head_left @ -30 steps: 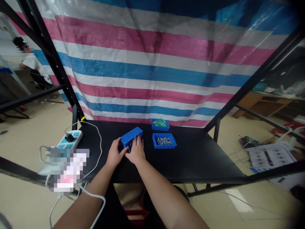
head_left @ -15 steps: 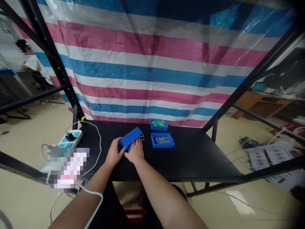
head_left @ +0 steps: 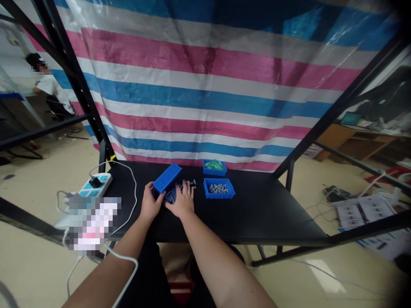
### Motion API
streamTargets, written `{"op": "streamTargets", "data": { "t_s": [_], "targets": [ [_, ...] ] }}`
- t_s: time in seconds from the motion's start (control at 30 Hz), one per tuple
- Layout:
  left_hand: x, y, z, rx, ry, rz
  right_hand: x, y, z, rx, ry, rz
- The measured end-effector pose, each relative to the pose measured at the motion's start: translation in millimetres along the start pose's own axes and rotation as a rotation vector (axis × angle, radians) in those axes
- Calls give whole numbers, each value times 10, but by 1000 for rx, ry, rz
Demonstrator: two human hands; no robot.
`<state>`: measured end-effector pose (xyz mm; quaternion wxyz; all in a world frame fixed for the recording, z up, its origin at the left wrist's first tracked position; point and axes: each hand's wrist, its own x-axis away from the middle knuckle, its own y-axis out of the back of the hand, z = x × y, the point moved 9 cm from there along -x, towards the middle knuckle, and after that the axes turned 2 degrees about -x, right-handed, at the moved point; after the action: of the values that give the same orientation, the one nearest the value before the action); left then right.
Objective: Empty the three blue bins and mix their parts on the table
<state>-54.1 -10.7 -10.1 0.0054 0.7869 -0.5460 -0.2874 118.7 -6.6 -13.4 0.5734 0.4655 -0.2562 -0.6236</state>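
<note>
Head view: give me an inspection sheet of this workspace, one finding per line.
Surface: black tabletop, matte-looking.
Things: tilted blue bin; loose small parts beside it; bin of metal pieces and bin with green contents, both upright.
Clutter: power strip at left; pixelated item, unidentifiable.
Hands: left hand grips the tilted blue bin; right hand spread over the loose small parts.
Cables: white cable loops across the left side.
Surroundings: striped sheet behind; seated person far left.

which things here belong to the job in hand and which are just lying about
In use:
- left hand, holding tipped blue bin
- right hand, on small dark pieces
- probably metal-parts bin, green-contents bin

Lying about:
- power strip
- papers on floor
</note>
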Motion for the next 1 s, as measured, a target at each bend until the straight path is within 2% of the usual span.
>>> {"op": "streamTargets", "data": {
  "t_s": [0.2, 0.3, 0.43, 0.53, 0.63, 0.83, 1.0],
  "targets": [
    [29, 189, 185, 52, 221, -170, -27, -18, -166, 15, -180, -54],
    [48, 227, 295, 111, 333, -205, -33, -19, -176, 26, -197, -48],
    [32, 187, 297, 237, 327, -178, -33, 4, -116, 10, -137, -30],
    [32, 123, 263, 201, 334, -116, -27, 29, -99, -11, -117, -35],
    [10, 97, 248, 120, 373, -116, -23, 60, -94, -35, -108, -59],
    [-259, 199, 367, 34, 506, -238, -5, 165, -166, -109, -169, -145],
    [-540, 204, 572, -105, 660, -108, -4, 123, -189, -174, -126, -146]
  ]
}}
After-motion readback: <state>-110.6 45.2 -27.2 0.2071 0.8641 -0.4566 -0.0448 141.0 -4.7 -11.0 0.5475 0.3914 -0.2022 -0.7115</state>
